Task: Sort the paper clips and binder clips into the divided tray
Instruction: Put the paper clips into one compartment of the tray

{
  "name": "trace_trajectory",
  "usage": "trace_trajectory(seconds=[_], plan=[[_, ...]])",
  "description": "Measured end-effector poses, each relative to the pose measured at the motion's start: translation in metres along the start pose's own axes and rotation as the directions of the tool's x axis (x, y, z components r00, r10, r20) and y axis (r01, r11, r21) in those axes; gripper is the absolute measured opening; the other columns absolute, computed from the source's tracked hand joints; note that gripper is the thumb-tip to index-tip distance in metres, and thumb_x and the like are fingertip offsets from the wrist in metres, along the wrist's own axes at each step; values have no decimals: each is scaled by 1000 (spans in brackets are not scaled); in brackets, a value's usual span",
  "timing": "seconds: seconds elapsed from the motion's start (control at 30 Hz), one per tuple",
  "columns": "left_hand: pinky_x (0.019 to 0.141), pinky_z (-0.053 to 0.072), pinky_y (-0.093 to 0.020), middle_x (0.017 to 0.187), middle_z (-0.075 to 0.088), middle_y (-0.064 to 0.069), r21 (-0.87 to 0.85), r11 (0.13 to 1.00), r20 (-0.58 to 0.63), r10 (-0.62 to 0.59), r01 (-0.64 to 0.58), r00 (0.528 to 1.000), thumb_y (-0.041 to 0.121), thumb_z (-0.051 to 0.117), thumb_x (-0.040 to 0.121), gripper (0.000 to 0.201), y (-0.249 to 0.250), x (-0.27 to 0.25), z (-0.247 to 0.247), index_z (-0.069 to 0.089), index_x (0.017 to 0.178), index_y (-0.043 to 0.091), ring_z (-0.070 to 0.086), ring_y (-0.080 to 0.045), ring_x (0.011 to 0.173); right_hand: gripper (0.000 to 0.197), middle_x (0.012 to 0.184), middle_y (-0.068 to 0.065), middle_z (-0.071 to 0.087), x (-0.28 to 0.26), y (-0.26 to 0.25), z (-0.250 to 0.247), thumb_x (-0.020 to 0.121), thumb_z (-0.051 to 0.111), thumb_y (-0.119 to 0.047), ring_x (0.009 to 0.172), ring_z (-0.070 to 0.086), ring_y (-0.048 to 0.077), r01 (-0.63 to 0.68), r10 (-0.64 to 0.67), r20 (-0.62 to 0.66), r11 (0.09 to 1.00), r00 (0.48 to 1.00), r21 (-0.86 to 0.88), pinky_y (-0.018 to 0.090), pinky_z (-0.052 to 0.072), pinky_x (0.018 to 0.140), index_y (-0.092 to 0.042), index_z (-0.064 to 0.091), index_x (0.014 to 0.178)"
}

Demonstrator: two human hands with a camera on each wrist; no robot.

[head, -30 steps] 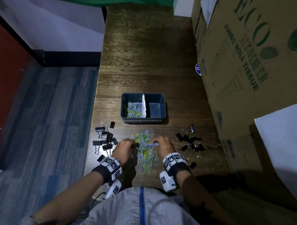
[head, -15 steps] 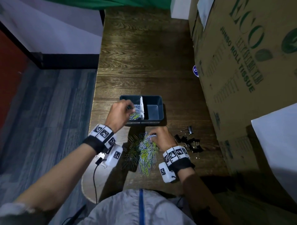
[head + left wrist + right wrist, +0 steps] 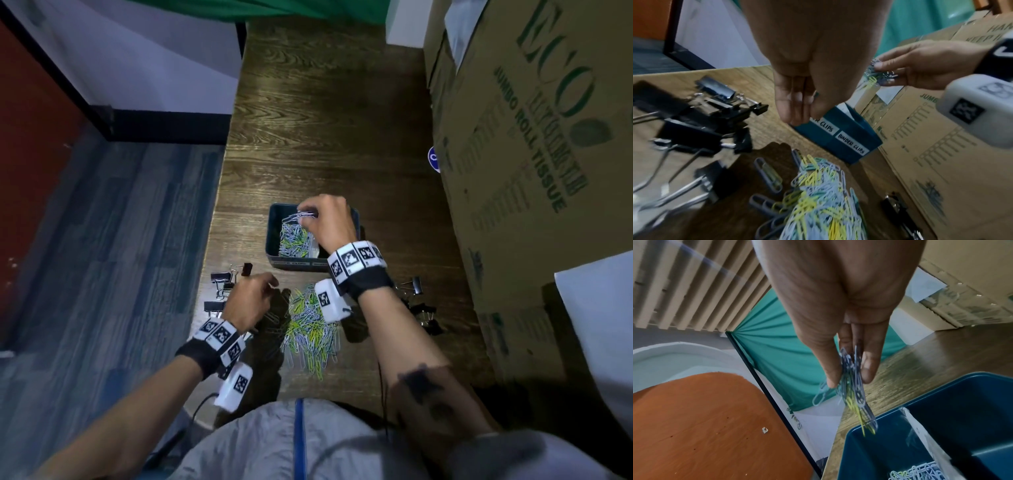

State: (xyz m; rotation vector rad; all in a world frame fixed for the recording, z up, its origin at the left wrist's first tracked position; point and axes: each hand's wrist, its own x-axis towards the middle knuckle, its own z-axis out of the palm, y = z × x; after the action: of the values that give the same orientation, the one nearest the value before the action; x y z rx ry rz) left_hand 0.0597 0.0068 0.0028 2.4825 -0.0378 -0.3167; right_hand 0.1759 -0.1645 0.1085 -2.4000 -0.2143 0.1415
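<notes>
The right hand pinches a bunch of paper clips over the divided tray's left compartment. The left hand, fingers loosely curled and holding nothing, hangs above the table's left edge.

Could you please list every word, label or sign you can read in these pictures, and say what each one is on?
"BINDER CLIPS": white label on the divided tray, front wall.
"...R CLIPS": second tray label, its start hidden behind the left hand.
"ECO" and "JUMBO ROLL TISSUE": green print on the cardboard box.
"JUM...", "HAN...", "KEEP I...": cut off on boxes, left wrist view.
Blue round sticker: unreadable.
Wristband markers: patterns, no words.
</notes>
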Motion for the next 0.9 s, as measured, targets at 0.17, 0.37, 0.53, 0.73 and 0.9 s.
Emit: trace_trajectory(seconds=[0.17, 0.37, 0.53, 0.73, 0.9], plan=[[75, 50, -31, 98, 65, -6, 152, 988, 167, -14, -12, 986, 3, 61, 83, 24, -21, -25, 19, 63, 104, 14, 63, -24, 92, 39, 103, 8, 73, -8, 12, 8, 82, 80, -16, 91, 67, 18, 3, -4, -19, 1000, 1000, -12, 24, 51, 78, -13, 70, 120], [87, 43, -40, 114, 60, -8, 483, 851, 225, 107, -206, 968, 32, 59, 87, 37, -32, -36, 30, 59, 120, 14, 50, -28, 106, 12, 92, 4, 72, -70, 70, 41, 88, 72, -10, 76, 65, 12, -186, 192, 154, 981, 969, -48, 30, 60, 77, -12, 72, 100], [97, 32, -43, 126, 54, -6, 639, 712, 355, 63, -291, 933, 35, 61, 86, 49, -24, -31, 40, 48, 130, 17, 48, -26, 116, 63, 140, 11, 46, -122, 109, 58, 79, 79, -12, 127, 51, 34, -337, 454, 404, 882, 794, -329, 49, 49, 102, -19, 50, 135], [82, 46, -32, 114, 57, -9, 470, 839, 368, 96, -274, 925, 11, 64, 85, 43, -7, -31, 63, 51, 126, 12, 57, -24, 96, 84, 137, 8, 35, -157, 131, 87, 74, 80, -4, 118, 53, 30, -230, 373, 368, 897, 852, -378, 45, 53, 93, -27, 33, 141], [68, 45, -21, 113, 56, -2, 308, 932, 272, 104, -189, 957, 34, 60, 92, 38, -6, -35, 70, 51, 126, 18, 54, -14, 84, 68, 132, 2, 38, -161, 132, 89, 76, 72, -6, 111, 53, 27, -234, 329, 300, 921, 896, -312, 46, 56, 83, -30, 38, 129]])
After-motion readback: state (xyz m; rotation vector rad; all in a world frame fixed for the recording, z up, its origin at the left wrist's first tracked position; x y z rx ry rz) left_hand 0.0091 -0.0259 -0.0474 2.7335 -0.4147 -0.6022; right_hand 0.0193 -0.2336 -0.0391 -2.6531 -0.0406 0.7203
